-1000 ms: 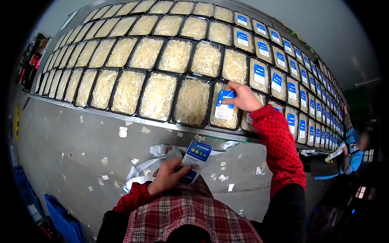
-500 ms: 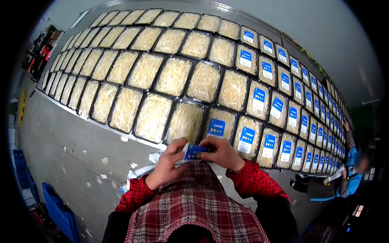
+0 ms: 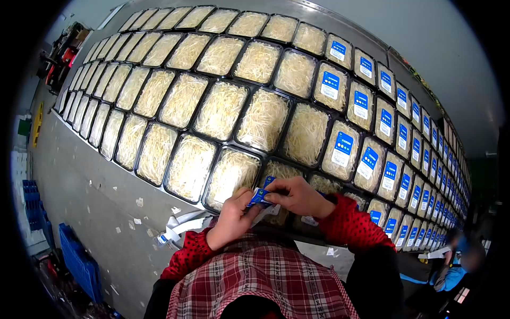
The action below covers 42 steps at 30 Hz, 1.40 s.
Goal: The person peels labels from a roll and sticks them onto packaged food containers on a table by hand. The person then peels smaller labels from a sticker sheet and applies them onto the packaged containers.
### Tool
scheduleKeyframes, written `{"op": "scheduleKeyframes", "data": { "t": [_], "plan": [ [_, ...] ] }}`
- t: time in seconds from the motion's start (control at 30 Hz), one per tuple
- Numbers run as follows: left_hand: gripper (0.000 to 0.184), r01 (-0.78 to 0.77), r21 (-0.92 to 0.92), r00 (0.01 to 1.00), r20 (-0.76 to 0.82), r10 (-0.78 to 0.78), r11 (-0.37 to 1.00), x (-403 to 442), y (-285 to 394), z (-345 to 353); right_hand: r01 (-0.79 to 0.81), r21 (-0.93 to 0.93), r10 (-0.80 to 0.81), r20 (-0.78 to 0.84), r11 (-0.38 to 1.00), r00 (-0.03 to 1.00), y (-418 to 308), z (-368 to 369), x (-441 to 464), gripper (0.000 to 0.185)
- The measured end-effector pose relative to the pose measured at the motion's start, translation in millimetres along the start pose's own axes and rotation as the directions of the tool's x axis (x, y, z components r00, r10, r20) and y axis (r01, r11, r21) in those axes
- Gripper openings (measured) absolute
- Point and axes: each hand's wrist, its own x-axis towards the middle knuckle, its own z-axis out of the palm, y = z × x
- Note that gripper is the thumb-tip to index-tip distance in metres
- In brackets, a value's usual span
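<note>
Both hands meet over the near row of trays. My left hand [image 3: 234, 217] is closed on a blue and white label [image 3: 258, 197]. My right hand [image 3: 298, 197] pinches the label's right edge between thumb and fingers. A pale strip [image 3: 183, 223], perhaps label backing, trails to the left beneath my left wrist. Just behind the fingers lies an unlabelled, film-covered tray of bean sprouts [image 3: 231, 178]. My right hand and sleeve partly cover a labelled tray [image 3: 281, 169] and its neighbours.
Rows of black sprout trays fill the long table [image 3: 353, 33]; those to the right bear blue labels [image 3: 343, 143]. A co-worker in blue [image 3: 451, 274] is at the far right. Blue crates [image 3: 79, 260] and paper scraps [image 3: 139, 202] lie on the floor at left.
My view has shifted, and the hands now overlap the near row more. The label is turned between my fingers, with both hands still on it. The co-worker appears lower in view.
</note>
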Motion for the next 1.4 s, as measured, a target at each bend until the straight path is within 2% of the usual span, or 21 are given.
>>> {"op": "scheduleKeyframes", "data": {
  "t": [0.17,0.23,0.3,0.33,0.37,0.5,0.57,0.63,0.7,0.73,0.77,0.8,0.83,0.93,1.0,1.03,1.1,1.13,1.2,1.27,1.4],
  "plan": [
    [0.012,0.223,-0.096,0.974,-0.006,-0.225,0.97,4,3,-4,0.072,-0.021,-0.075,-0.2,0.997,0.977,-5,3,3,0.018],
    [0.014,0.26,-0.16,0.965,0.007,-0.262,0.952,4,0,-7,0.23,-0.363,-0.341,-0.279,0.903,0.898,-4,-7,7,0.013],
    [0.019,0.291,-0.094,0.951,0.135,-0.278,0.952,-3,-6,-7,0.098,-0.334,-0.258,-0.477,0.937,0.84,-21,-61,17,0.011],
    [0.022,0.376,-0.198,0.923,0.171,-0.346,0.905,-5,-4,-7,0.035,-0.434,-0.282,-0.52,0.9,0.807,-31,-92,23,0.013],
    [0.022,0.374,-0.197,0.923,0.179,-0.342,0.906,-5,-3,-9,-0.16,-0.36,-0.078,-0.565,0.919,0.822,-32,-115,31,0.023],
    [0.023,0.392,-0.23,0.905,0.272,-0.327,0.891,-2,1,-18,-0.198,-0.544,-0.108,-0.479,0.815,0.871,52,-138,68,0.045],
    [0.02,0.08,-0.145,0.991,0.122,-0.062,0.986,-3,-7,-21,-0.347,-0.65,-0.083,-0.535,0.676,0.841,63,-127,68,0.053],
    [0.019,0.07,-0.134,0.992,0.113,-0.055,0.989,-1,-8,-26,-0.375,-0.778,-0.29,-0.561,0.504,0.775,43,-106,60,0.066],
    [0.019,0.034,-0.122,0.995,0.1,-0.022,0.992,6,-12,-35,-0.33,-0.604,-0.045,-0.52,0.725,0.853,24,-86,51,0.069],
    [0.019,0.018,-0.098,0.991,0.137,-0.004,0.995,8,-15,-37,-0.275,-0.351,0.164,-0.315,0.895,0.935,-3,-69,45,0.062],
    [0.02,0.005,-0.075,0.984,0.179,0.008,0.997,7,-16,-39,-0.134,-0.031,0.129,-0.131,0.99,0.983,16,-49,42,0.051],
    [0.017,-0.002,-0.088,0.987,0.159,0.016,0.996,9,-12,-41,-0.03,-0.045,0.026,-0.086,0.999,0.996,11,-28,39,0.039],
    [0.017,-0.006,-0.086,0.988,0.152,0.019,0.996,8,-15,-43,-0.069,0.071,0.076,-0.099,0.995,0.992,7,-10,37,0.03],
    [0.017,-0.083,0.128,0.994,0.084,0.072,0.988,11,-17,-53,-0.064,0.124,0.083,-0.157,0.99,0.984,3,14,40,0.026],
    [0.016,-0.274,0.139,0.961,0.002,0.277,0.952,19,-15,-58,0.107,-0.084,-0.119,-0.164,0.991,0.979,-12,23,40,0.02],
    [0.015,-0.335,0.148,0.939,-0.026,0.343,0.93,20,-13,-60,0.107,-0.083,-0.119,-0.159,0.991,0.98,-16,26,43,0.02],
    [0.016,0.218,-0.064,0.974,0.073,-0.213,0.974,9,-12,-60,0.192,-0.239,-0.239,-0.185,0.952,0.953,-22,28,46,0.014],
    [0.017,0.299,-0.127,0.954,0.025,-0.298,0.946,4,-4,-59,0.225,-0.304,-0.283,-0.162,0.926,0.945,-27,24,50,0.01],
    [0.019,0.321,-0.175,0.946,0.018,-0.323,0.931,-19,-19,-55,0.265,-0.297,-0.346,-0.265,0.917,0.9,-27,-5,75,0.009],
    [0.02,0.419,-0.19,0.908,0.053,-0.416,0.888,-30,-15,-63,0.064,-0.391,-0.247,-0.441,0.918,0.863,-48,-60,108,0.013],
    [0.019,0.343,-0.265,0.933,-0.013,-0.359,0.901,-38,-22,-62,-0.099,-0.637,-0.21,-0.392,0.764,0.896,13,-89,170,0.038]
  ]
}}
